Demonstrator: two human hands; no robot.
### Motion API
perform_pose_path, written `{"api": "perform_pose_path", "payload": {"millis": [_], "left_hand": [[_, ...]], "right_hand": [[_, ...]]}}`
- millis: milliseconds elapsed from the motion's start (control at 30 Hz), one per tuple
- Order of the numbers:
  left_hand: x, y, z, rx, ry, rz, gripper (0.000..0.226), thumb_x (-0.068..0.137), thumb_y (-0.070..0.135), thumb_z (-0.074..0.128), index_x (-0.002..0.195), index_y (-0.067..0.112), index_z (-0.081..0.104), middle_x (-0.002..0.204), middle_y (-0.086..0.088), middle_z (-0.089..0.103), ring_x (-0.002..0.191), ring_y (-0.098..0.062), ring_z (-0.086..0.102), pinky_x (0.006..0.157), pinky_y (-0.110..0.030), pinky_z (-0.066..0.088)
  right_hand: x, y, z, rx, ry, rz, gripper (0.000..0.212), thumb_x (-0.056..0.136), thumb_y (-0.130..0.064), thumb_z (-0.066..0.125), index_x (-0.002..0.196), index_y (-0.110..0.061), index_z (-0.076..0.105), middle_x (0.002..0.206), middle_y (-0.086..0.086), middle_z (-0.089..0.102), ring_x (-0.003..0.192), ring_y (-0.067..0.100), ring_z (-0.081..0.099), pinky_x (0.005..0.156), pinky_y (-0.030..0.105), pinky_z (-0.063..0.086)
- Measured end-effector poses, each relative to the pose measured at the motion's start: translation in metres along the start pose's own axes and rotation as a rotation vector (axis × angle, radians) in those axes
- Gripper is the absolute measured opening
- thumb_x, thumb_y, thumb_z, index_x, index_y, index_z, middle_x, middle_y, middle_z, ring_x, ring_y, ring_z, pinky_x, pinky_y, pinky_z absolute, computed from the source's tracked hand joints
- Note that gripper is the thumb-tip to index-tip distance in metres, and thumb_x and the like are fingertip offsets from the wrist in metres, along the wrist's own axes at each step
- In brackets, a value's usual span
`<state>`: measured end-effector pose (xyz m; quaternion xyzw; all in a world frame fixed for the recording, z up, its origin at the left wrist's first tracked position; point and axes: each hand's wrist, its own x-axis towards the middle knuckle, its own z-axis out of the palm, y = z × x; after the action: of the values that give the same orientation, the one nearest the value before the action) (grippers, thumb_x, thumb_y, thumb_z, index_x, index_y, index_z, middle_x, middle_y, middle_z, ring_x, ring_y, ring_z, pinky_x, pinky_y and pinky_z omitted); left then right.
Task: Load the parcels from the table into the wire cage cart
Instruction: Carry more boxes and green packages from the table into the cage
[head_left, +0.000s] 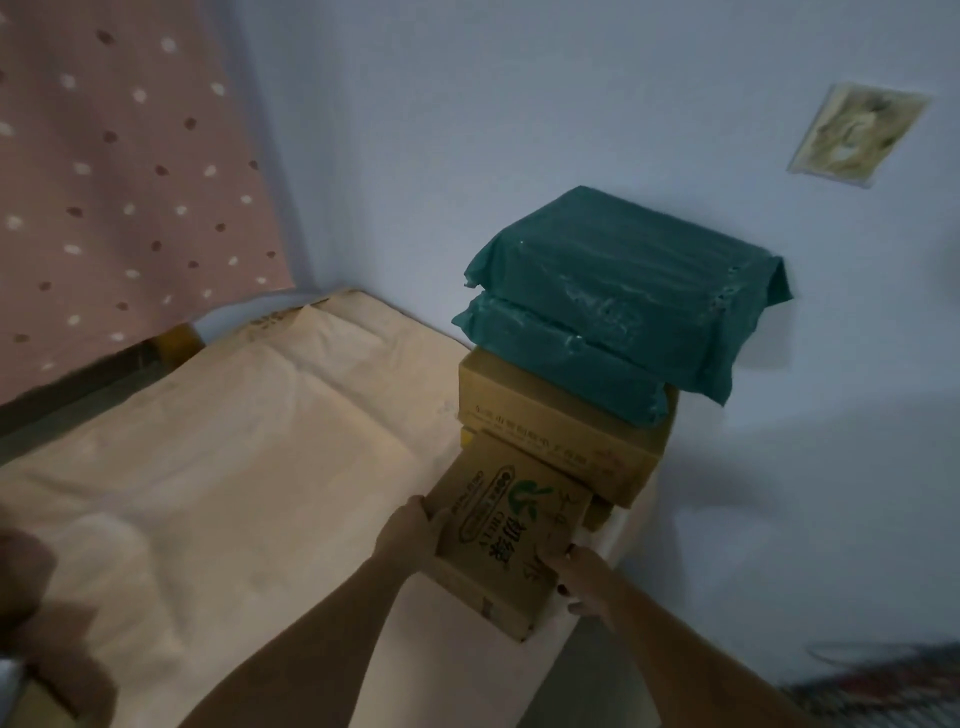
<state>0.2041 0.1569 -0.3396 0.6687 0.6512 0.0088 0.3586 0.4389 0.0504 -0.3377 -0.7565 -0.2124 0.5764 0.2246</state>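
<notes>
Two hands, left (415, 525) and right (582, 577), grip opposite edges of the near box (506, 540) at the table's (234, 467) right end, so it lifts level from beside the stack (566, 431).

Printed cardboard parcel (506, 540) tilted at table (218, 467) edge, beside stacked parcels (613, 322).

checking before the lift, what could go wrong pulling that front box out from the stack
1. The printed cardboard box, held at its sides by the left hand and right hand, seems tucked under the larger cardboard box; pulling it may tip that box.
2. The two green plastic-wrapped parcels overhang on top and could slide off.
</notes>
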Motion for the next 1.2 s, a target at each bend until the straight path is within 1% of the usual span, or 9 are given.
{"api": "perform_pose_path", "payload": {"millis": [267,433,533,633,700,767,933,1067,1200], "left_hand": [[-0.042,-0.006,-0.026,-0.173,0.274,0.021,0.045,0.094,0.065,0.047,0.12,0.035,0.069,0.102,0.005,0.073,0.087,-0.019,0.066,0.066,-0.028,0.046],[-0.083,-0.006,-0.059,-0.893,0.283,0.084,0.036,0.096,0.041,0.067,0.072,0.018,0.082,0.065,-0.013,0.073,0.063,-0.029,0.068,0.066,-0.041,0.056],[-0.12,0.009,-0.055,-1.122,0.269,0.157,0.032,0.094,0.031,0.071,0.077,0.003,0.073,0.081,-0.023,0.072,0.076,-0.034,0.068,0.07,-0.039,0.053],[-0.159,0.036,-0.051,-1.212,0.092,0.276,0.044,0.085,0.043,0.068,0.106,0.004,0.069,0.089,-0.001,0.076,0.085,-0.021,0.074,0.067,-0.031,0.06],[-0.19,0.059,-0.051,-1.235,-0.165,0.391,0.062,0.084,0.053,0.065,0.13,0.012,0.064,0.112,-0.001,0.077,0.104,-0.026,0.073,0.087,-0.046,0.062],[-0.221,0.085,-0.045,-1.242,-0.379,0.48,0.067,0.087,0.053,0.064,0.142,0.016,0.057,0.131,-0.016,0.069,0.12,-0.041,0.065,0.104,-0.062,0.05],[-0.306,0.161,-0.004,-1.158,-0.682,0.723,0.047,0.1,0.028,0.061,0.145,0.017,0.053,0.137,-0.015,0.066,0.125,-0.038,0.063,0.098,-0.053,0.055],[-0.389,0.222,0.05,-1.065,-0.823,0.738,0.043,0.1,0.029,0.059,0.141,0.016,0.056,0.133,-0.017,0.068,0.121,-0.039,0.066,0.1,-0.055,0.054],[-0.48,0.276,0.12,-1.011,-0.936,0.622,0.042,0.095,0.037,0.064,0.133,0.02,0.065,0.124,-0.015,0.073,0.11,-0.037,0.072,0.077,-0.043,0.062]], "right_hand": [[-0.041,0.004,-0.006,0.22,0.039,-0.083,0.081,0.082,-0.062,0.073,0.148,-0.023,0.047,0.151,0.009,0.049,0.132,0.035,0.051,0.109,0.051,0.045],[-0.1,0.001,-0.013,0.402,-0.003,-0.235,0.066,0.075,-0.067,0.076,0.13,-0.033,0.061,0.132,0.003,0.066,0.128,0.034,0.055,0.116,0.062,0.034],[-0.141,0.006,-0.009,0.534,-0.031,-0.372,0.056,0.085,-0.057,0.071,0.133,-0.03,0.063,0.121,0.006,0.075,0.117,0.035,0.067,0.106,0.058,0.049],[-0.193,0.023,-0.018,0.624,0.007,-0.466,0.044,0.097,-0.047,0.06,0.135,-0.027,0.062,0.12,0.01,0.075,0.105,0.03,0.074,0.078,0.044,0.063],[-0.232,0.041,-0.034,0.63,0.061,-0.511,0.043,0.098,-0.049,0.056,0.135,-0.026,0.062,0.12,0.01,0.075,0.102,0.029,0.075,0.068,0.037,0.063],[-0.269,0.062,-0.055,0.609,0.132,-0.548,0.045,0.099,-0.052,0.053,0.136,-0.028,0.06,0.121,0.007,0.075,0.105,0.027,0.075,0.075,0.04,0.061],[-0.359,0.137,-0.13,0.661,0.37,-0.58,0.045,0.098,-0.047,0.057,0.135,-0.021,0.061,0.121,0.01,0.075,0.113,0.034,0.071,0.106,0.056,0.049],[-0.447,0.222,-0.184,0.686,0.526,-0.58,0.046,0.094,-0.05,0.062,0.133,-0.025,0.064,0.123,0.009,0.074,0.117,0.034,0.068,0.108,0.055,0.048],[-0.538,0.321,-0.221,0.655,0.722,-0.56,0.049,0.085,-0.062,0.063,0.126,-0.036,0.067,0.118,0.003,0.076,0.116,0.031,0.067,0.095,0.048,0.053]]}}
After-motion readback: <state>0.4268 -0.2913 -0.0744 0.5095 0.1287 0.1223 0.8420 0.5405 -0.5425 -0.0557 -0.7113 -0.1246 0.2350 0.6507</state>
